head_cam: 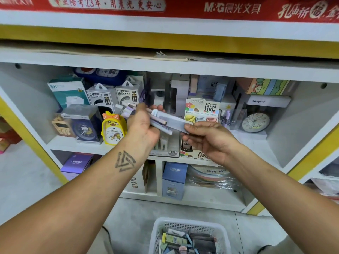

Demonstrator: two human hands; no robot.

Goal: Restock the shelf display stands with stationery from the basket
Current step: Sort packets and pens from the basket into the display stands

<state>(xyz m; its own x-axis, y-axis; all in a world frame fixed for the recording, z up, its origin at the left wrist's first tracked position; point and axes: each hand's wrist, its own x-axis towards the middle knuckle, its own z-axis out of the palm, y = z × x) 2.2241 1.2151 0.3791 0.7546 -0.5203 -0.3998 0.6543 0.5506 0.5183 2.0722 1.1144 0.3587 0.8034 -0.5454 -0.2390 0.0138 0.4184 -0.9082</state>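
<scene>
White shelf [95, 143] carrying clocks and boxes behind, left hand [142, 125] gripping a bundle of pens [128, 110], right hand [207, 138] pinching a grey pack [176, 123] before the display stand [201, 110], basket [190, 228] sitting near on the floor.

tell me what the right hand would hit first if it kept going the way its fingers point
Its fingers point left, so the right hand would likely meet the left hand and its bundle of pens first. The grey pen it pinches already reaches there. Depth is uncertain.
</scene>
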